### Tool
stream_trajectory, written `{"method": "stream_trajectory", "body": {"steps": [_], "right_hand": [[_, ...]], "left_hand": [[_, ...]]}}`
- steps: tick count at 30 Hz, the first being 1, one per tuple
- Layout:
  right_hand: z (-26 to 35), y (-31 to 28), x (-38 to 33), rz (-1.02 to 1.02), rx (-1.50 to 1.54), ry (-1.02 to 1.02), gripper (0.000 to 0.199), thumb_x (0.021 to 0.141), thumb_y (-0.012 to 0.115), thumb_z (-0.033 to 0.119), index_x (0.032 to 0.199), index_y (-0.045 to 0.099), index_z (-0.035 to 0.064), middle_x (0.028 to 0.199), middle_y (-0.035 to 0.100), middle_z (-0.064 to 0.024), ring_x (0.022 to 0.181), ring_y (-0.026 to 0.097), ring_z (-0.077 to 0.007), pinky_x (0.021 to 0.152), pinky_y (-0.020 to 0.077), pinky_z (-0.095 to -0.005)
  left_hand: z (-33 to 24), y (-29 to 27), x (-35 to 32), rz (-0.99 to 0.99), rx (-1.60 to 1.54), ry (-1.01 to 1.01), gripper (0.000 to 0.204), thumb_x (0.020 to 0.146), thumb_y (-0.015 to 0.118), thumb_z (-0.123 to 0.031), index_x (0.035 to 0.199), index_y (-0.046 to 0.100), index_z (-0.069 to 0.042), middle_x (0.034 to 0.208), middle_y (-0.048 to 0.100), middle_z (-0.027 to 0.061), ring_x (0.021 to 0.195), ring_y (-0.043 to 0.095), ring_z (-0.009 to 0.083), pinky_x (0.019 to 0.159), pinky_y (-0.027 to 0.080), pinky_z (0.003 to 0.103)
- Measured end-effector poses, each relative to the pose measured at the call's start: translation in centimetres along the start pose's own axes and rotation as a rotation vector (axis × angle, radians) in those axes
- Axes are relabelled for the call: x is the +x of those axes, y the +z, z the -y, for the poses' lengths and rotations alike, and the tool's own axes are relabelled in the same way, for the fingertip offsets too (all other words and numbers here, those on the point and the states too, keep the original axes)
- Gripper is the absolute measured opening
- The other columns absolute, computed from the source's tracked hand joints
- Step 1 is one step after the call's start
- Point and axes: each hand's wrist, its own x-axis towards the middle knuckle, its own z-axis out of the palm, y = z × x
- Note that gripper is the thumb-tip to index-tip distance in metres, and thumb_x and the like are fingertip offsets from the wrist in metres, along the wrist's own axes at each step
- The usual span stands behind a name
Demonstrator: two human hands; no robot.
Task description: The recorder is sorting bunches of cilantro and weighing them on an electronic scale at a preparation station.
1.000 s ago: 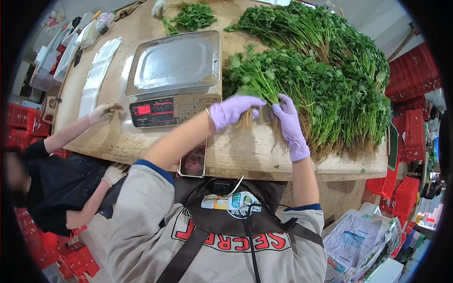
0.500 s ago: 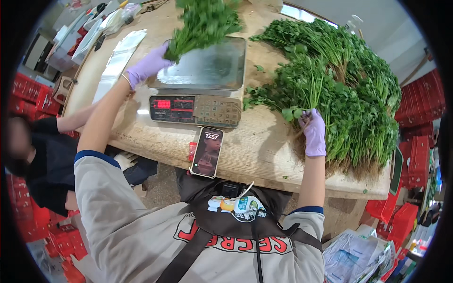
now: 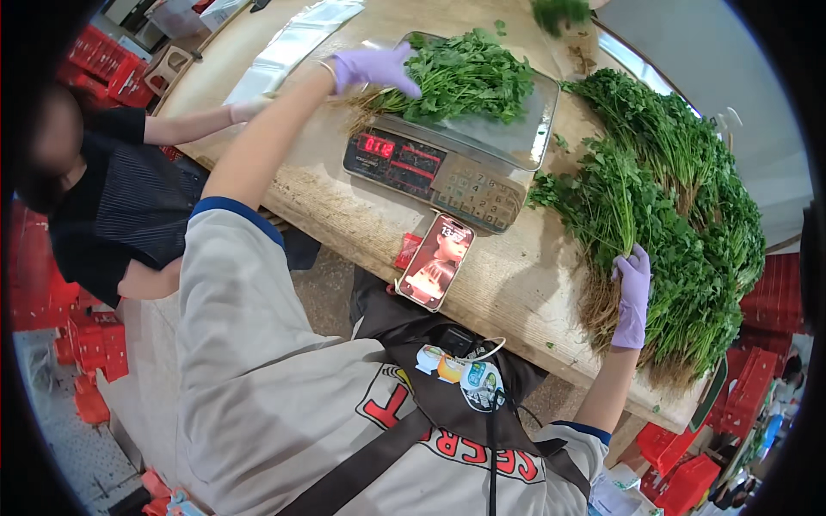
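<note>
A bunch of coriander point(image 3: 469, 82) lies across the pan of a digital scale point(image 3: 508, 196), its pale roots sticking out at the left. Over the left end of the bunch is my left hand point(image 3: 377, 69) in a purple glove, open with fingers spread. On the right, my right hand point(image 3: 633, 297), gloved the same way, is closed round the stems of some coriander point(image 3: 626, 198) at the near edge of a large heap of coriander point(image 3: 688, 181). Roots hang beside that hand. The scale's red display is lit.
A phone point(image 3: 437, 262) with its screen lit lies at the table's front edge beside a small red packet point(image 3: 409, 250). White plastic bags point(image 3: 297, 43) lie far left, near a co-worker's arm point(image 3: 194, 127). Another hand and blurred greens point(image 3: 559, 13) show at the far edge. Red crates point(image 3: 95, 344) stand around.
Greens were blurred in the air above the scale by my left hand; now a bunch lies on the pan and that hand is spread. My view has turned. The display and phone screen have changed.
</note>
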Motion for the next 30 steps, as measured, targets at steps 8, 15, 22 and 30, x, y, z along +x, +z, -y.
{"method": "stream_trajectory", "body": {"steps": [8,15,22,30], "right_hand": [[-0.5,0.9,-0.5,0.023,-0.149,0.16,0.017,0.088,0.056,0.014,0.095,0.052,-0.0008,0.064,0.056,-0.0033,0.047,0.047,-0.0074,0.042,0.0358,-0.0198],[-2.2,0.6,-2.9,-0.329,-0.552,-0.342,0.015,0.088,0.057,0.018,0.086,0.057,0.0028,0.071,0.062,-0.0105,0.056,0.057,-0.024,0.052,0.0422,-0.0315],[-4.6,2.1,-6.3,-0.618,-1.235,-0.303,0.045,0.074,0.068,0.041,0.098,0.052,0.0064,0.071,0.06,-0.0089,0.06,0.06,-0.0266,0.055,0.0478,-0.037],[-5.2,0.4,-4.9,-0.502,-1.328,-0.121,0.038,0.075,0.066,0.044,0.083,0.052,0.0093,0.075,0.059,-0.0087,0.06,0.062,-0.0261,0.052,0.0473,-0.037]], "left_hand": [[0.5,6.4,0.7,-0.168,0.268,-0.056,0.074,0.071,0.061,-0.023,0.129,0.03,0.011,0.112,0.053,0.0324,0.098,0.057,0.0427,0.085,0.047,0.042],[7.1,0.0,-4.6,-0.572,0.179,-0.072,0.039,0.077,0.06,-0.02,0.109,0.054,0.001,0.101,0.061,0.0243,0.096,0.059,0.0364,0.083,0.045,0.042],[-2.6,5.5,-4.4,-0.711,0.419,0.02,0.051,0.079,0.066,-0.027,0.121,0.05,-0.002,0.117,0.054,0.0172,0.11,0.05,0.0299,0.094,0.038,0.04],[-23.9,26.5,-6.6,0.589,-1.001,0.151,0.03,0.085,0.062,-0.019,0.112,0.06,-0.005,0.096,0.063,0.0029,0.087,0.059,0.0132,0.081,0.047,0.026]]}}
